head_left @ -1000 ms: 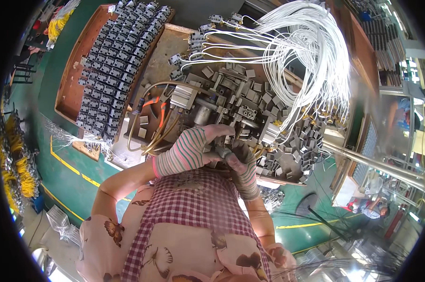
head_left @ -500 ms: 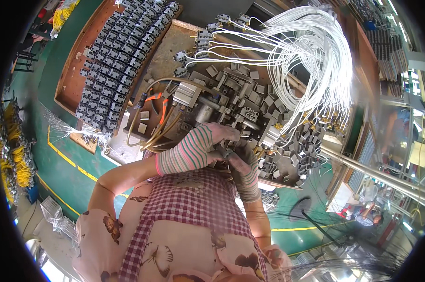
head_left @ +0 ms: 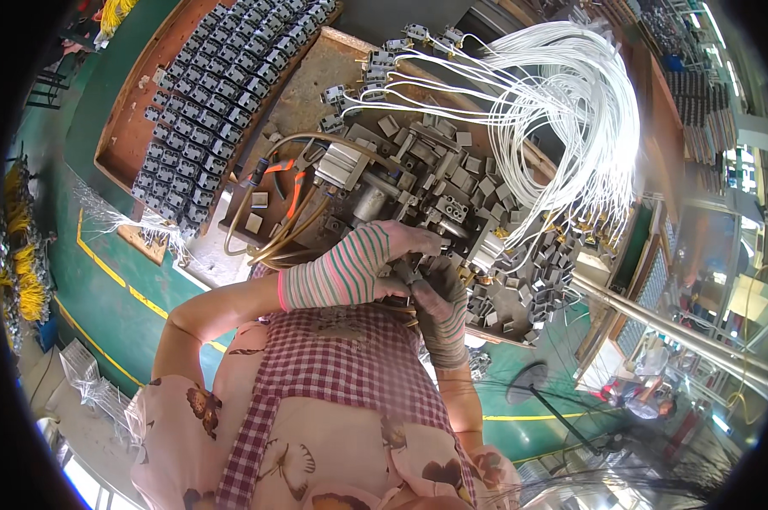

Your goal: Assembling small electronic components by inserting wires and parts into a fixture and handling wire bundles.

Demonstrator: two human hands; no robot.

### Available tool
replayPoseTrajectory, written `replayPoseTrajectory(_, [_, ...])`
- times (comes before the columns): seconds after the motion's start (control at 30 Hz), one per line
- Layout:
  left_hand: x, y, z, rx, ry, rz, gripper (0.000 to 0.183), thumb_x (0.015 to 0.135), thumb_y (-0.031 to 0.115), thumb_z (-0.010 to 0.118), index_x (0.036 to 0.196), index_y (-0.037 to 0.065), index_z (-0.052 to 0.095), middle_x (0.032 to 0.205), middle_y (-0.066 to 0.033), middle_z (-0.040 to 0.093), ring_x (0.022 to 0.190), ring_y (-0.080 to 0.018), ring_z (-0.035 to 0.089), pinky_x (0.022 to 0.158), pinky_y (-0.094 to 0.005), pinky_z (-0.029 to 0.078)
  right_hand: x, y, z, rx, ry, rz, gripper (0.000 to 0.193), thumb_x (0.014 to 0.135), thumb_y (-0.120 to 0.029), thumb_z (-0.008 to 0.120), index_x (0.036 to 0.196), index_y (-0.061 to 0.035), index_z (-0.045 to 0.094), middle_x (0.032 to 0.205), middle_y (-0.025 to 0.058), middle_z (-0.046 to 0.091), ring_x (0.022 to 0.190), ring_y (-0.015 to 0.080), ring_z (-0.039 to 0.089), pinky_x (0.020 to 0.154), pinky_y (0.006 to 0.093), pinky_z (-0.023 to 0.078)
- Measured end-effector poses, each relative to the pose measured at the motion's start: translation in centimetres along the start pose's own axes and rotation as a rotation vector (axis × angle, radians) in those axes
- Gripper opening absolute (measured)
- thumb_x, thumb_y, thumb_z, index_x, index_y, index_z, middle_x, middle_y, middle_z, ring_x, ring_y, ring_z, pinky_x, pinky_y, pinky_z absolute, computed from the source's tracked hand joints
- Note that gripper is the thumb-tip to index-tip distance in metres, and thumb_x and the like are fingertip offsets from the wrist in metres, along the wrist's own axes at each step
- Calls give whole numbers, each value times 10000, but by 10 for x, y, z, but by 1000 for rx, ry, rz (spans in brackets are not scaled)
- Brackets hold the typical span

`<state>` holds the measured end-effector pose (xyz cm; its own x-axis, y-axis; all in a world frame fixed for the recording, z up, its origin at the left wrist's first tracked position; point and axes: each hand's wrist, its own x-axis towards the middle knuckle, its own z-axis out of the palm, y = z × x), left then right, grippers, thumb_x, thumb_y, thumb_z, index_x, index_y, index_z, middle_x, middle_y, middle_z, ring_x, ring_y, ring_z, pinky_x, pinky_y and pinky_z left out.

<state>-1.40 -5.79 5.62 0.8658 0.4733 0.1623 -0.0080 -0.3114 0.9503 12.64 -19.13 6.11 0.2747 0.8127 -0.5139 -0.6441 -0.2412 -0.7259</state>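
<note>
My left hand (head_left: pixel 350 268), in a striped knit glove, reaches in from the left with its fingers bent. Close against it is my right hand (head_left: pixel 443 310), gloved alike, with stained fingertips. Between the fingers and thumbs of both hands is a small dark grey block-like part (head_left: pixel 407 273), mostly covered by the gloves. Just beyond the hands stands a metal fixture with a bolted block (head_left: pixel 450 206) and a round metal cylinder (head_left: pixel 369 204). Many loose grey metal pieces (head_left: pixel 486 187) lie around it.
A wooden tray (head_left: pixel 125 140) with rows of dark switch-like units is at the far left. Orange-handled pliers (head_left: pixel 296 194) lie beside brown hoses (head_left: pixel 273 246). White cables (head_left: pixel 562 127) coil at the far right. Small grey caps (head_left: pixel 528 289) pile near my right hand.
The view has shifted slightly. Both hands stay together at the same spot by the fixture, with only small finger movements around the part.
</note>
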Motion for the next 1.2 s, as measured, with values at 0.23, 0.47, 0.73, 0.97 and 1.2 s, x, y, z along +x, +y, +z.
replayPoseTrajectory(0.23, [7, -9, 9, -68, 13, 102, 546, 688, 120, 782, 1183, -10, 591, 1153, -201, 639, 1079, -415, 601, 917, -444, 496, -1, 3, -4, -86, 24, -88, 367, 818, -116, 768, 1085, -36, 529, 1010, 39, 599, 902, 124, 600, 838, 276, 499])
replayPoseTrajectory(0.47, [-1, -11, 8, 65, -59, 83, 573, 649, 89, 775, 1183, -16, 593, 1222, -208, 618, 1117, -404, 588, 924, -453, 496, -1, 16, -8, 9, 4, -94, 402, 788, -102, 789, 1089, -39, 529, 1030, 30, 595, 934, 119, 585, 864, 281, 481])
replayPoseTrajectory(0.73, [-3, 5, 7, 265, -19, 124, 611, 646, 127, 802, 1209, 39, 580, 1226, -159, 623, 1074, -384, 618, 882, -480, 500, -1, 13, 2, 41, -5, -93, 505, 781, -203, 833, 1137, -26, 521, 1037, 42, 608, 959, 137, 598, 896, 300, 483])
replayPoseTrajectory(0.97, [7, 1, 0, 140, 7, 106, 654, 671, 183, 808, 1264, 74, 557, 1185, -124, 625, 1040, -329, 614, 877, -438, 484, 8, 21, 2, 117, -21, -183, 549, 788, -275, 837, 1148, -10, 517, 1014, 77, 637, 918, 164, 632, 833, 294, 525])
replayPoseTrajectory(1.2, [-4, -17, -9, -282, 14, -228, 727, 709, 392, 836, 1288, 63, 545, 1294, -63, 582, 1196, -197, 556, 988, -360, 453, -49, -20, -29, -967, 356, -731, 180, 799, 53, 699, 951, -35, 662, 912, 70, 699, 793, 141, 665, 720, 262, 536])
